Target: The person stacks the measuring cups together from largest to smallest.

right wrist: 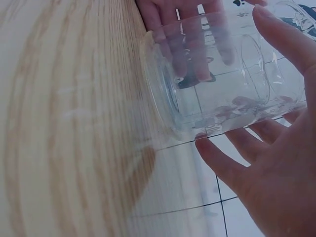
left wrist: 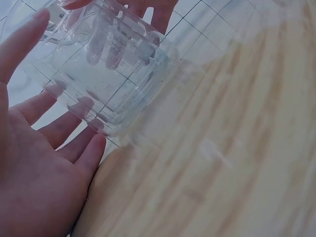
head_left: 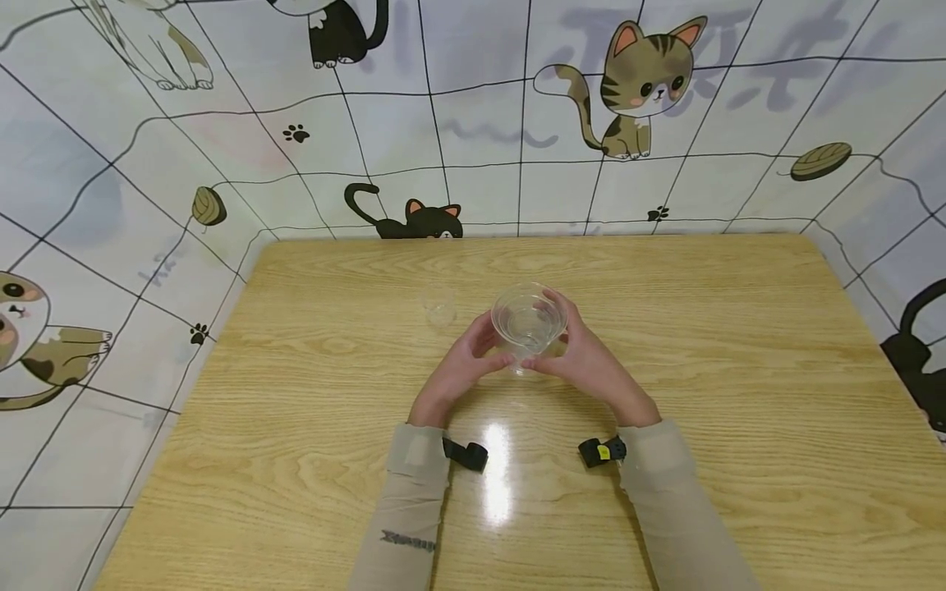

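Note:
A clear glass beaker with faint printed markings stands upright between both hands. My left hand holds its left side, the thumb at the front and the other fingers round the far side. From the right, my right hand grips it in a mirrored way, and the two thumbs nearly meet at the front. In the left wrist view, fingertips lie along the glass of the beaker. Its base shows close to the tabletop in the right wrist view, where the beaker has fingers on both sides.
A small clear vessel, hard to make out against the wood, stands left of the beaker. The wooden table reaches back to a wall covering with a grid and cartoon cats. Black straps sit at both wrists.

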A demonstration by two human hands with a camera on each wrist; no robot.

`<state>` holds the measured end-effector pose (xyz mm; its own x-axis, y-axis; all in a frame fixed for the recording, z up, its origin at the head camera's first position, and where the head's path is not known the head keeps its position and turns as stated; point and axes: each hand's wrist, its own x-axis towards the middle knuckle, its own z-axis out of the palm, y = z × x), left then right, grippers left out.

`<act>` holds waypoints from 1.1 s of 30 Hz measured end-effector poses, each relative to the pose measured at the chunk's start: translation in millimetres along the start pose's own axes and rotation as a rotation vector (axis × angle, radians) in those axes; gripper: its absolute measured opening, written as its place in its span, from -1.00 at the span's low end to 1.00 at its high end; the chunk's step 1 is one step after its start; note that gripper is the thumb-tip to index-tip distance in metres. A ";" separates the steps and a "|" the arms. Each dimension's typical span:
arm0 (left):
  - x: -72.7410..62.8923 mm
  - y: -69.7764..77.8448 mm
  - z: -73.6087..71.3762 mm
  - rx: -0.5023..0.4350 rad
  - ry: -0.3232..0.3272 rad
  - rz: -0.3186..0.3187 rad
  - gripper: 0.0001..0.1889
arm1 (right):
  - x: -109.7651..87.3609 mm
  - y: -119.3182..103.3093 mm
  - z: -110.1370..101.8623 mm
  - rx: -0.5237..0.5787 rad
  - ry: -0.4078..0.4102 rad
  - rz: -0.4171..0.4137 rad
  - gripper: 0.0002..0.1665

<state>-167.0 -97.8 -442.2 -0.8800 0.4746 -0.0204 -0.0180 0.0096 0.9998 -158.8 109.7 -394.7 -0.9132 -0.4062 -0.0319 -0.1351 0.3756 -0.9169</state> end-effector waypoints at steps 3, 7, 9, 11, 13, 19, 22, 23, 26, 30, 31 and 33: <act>-0.6 1.1 -0.2 -0.016 0.012 0.000 -0.34 | -0.2 0.8 0.0 0.001 0.006 -0.003 0.14; -1.6 1.5 -0.6 -0.045 0.028 -0.005 -0.39 | 0.0 1.9 0.4 0.002 0.008 -0.011 0.14; -1.9 0.8 -0.8 -0.063 0.034 0.003 -0.42 | 0.3 2.3 0.6 0.002 0.007 -0.010 0.14; -2.1 0.3 -0.9 -0.066 0.043 0.008 -0.43 | 0.7 2.6 0.8 -0.001 0.006 -0.005 0.14; -2.1 -0.2 -0.9 -0.059 0.061 0.017 -0.45 | 1.2 2.8 1.0 -0.003 0.004 0.003 0.15; -3.0 1.3 -1.8 -0.022 0.145 0.058 -0.49 | 3.1 3.4 2.2 -0.003 -0.003 0.008 0.16; -5.0 4.2 -3.3 -0.002 0.169 0.068 -0.51 | 2.9 2.5 2.4 -0.007 -0.002 0.012 0.16; -5.5 5.4 -3.9 0.006 0.174 0.072 -0.52 | 2.6 2.1 2.4 -0.009 -0.001 0.013 0.16; -7.2 9.7 -5.6 0.043 0.194 0.081 -0.54 | 1.5 0.7 2.3 -0.009 0.000 0.012 0.15; -8.8 14.3 -7.4 0.079 0.248 0.103 -0.57 | 0.7 1.2 2.4 -0.005 0.007 0.013 0.15; -9.3 14.9 -7.8 0.086 0.265 0.107 -0.58 | 0.8 1.9 2.3 -0.003 0.007 0.015 0.16; -10.6 16.9 -8.5 0.093 0.297 0.116 -0.59 | 2.4 6.4 2.5 -0.001 0.006 0.020 0.18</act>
<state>-162.0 -110.1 -425.1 -0.9739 0.1998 0.1081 0.1217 0.0573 0.9909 -160.9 109.1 -401.6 -0.9181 -0.3935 -0.0476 -0.1173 0.3845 -0.9157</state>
